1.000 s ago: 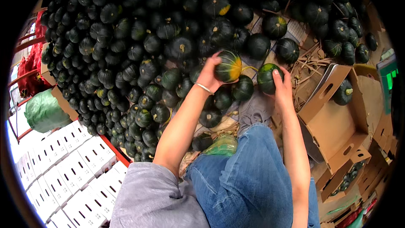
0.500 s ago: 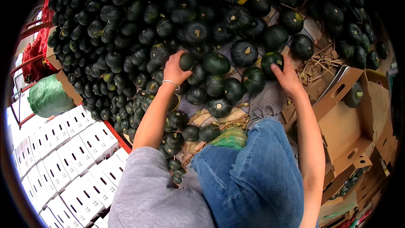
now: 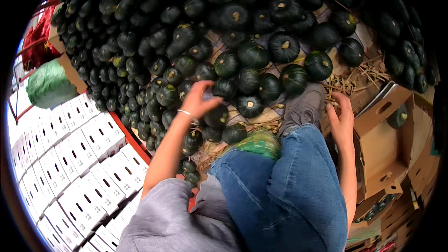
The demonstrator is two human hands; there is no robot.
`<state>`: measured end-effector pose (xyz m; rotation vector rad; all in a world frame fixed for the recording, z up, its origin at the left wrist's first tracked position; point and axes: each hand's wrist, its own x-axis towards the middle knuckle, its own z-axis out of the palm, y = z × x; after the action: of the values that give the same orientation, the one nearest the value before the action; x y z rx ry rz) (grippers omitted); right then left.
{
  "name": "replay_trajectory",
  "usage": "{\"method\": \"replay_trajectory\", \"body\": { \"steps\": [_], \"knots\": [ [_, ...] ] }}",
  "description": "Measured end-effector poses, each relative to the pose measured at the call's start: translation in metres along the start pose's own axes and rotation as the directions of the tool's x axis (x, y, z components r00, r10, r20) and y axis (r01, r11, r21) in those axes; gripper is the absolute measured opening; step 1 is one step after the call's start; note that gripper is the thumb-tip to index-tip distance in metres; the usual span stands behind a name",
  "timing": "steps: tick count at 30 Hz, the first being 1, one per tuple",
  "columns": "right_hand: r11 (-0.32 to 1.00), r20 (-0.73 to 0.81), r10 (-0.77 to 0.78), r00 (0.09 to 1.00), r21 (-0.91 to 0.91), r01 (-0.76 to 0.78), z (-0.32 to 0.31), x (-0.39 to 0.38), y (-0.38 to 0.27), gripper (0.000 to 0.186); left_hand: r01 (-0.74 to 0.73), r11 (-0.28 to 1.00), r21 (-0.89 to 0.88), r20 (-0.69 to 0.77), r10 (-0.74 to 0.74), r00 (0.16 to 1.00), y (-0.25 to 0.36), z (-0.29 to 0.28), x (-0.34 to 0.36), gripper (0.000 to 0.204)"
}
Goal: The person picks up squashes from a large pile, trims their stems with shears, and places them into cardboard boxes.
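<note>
Dark green squash [image 3: 217, 115], round and ribbed, under left hand [image 3: 199, 99] at near edge of heap [image 3: 140, 42]; fingers spread over crown, not visibly closed. Right hand [image 3: 343, 119] open, empty, beside cardboard box [image 3: 387, 112], near grey shoe [image 3: 303, 107]. Judged dense and heavy, with hard, smooth, somewhat slick rind; stub stem likely brittle. Best cupped around widest girth, palm beneath, never by stem. Neighbouring squash liable to roll once disturbed.

Produce warehouse or market stall, huge heap of dark green squashes [image 3: 252, 56], stacked white crates [image 3: 70, 158], cardboard boxes [image 3: 387, 144]
</note>
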<state>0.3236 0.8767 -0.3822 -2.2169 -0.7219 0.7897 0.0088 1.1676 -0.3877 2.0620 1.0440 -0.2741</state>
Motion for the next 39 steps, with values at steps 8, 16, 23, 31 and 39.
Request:
{"method": "replay_trajectory", "body": {
  "steps": [8,16,23,31,39],
  "knots": [
    [0.988,0.093,-0.119,0.989,-0.086,0.127,-0.008,-0.006,-0.009,0.032,-0.042,0.954,0.296,-0.141,0.087,0.986,0.025,0.051,0.014,0.077],
    [0.994,0.106,-0.027,0.994,-0.105,0.039,-0.05,-0.034,-0.006,0.033,0.316,0.94,0.132,-0.351,-0.254,0.902,-0.077,-0.06,-0.107,0.068],
    [0.983,0.185,-0.045,0.982,-0.169,0.077,-0.079,-0.046,-0.014,0.03,0.691,0.721,0.042,-0.511,-0.579,0.635,-0.15,-0.141,-0.149,0.071],
    [0.957,0.091,-0.002,0.996,-0.288,0.029,-0.103,-0.069,-0.021,0.029,0.351,0.909,0.224,-0.447,-0.224,0.866,-0.109,-0.037,-0.113,0.041],
    [0.937,0.098,0.016,0.995,-0.349,0.019,-0.108,-0.067,0.0,0.031,0.258,0.958,0.127,-0.32,-0.206,0.925,-0.076,0.053,-0.083,0.07]
  ]
}}
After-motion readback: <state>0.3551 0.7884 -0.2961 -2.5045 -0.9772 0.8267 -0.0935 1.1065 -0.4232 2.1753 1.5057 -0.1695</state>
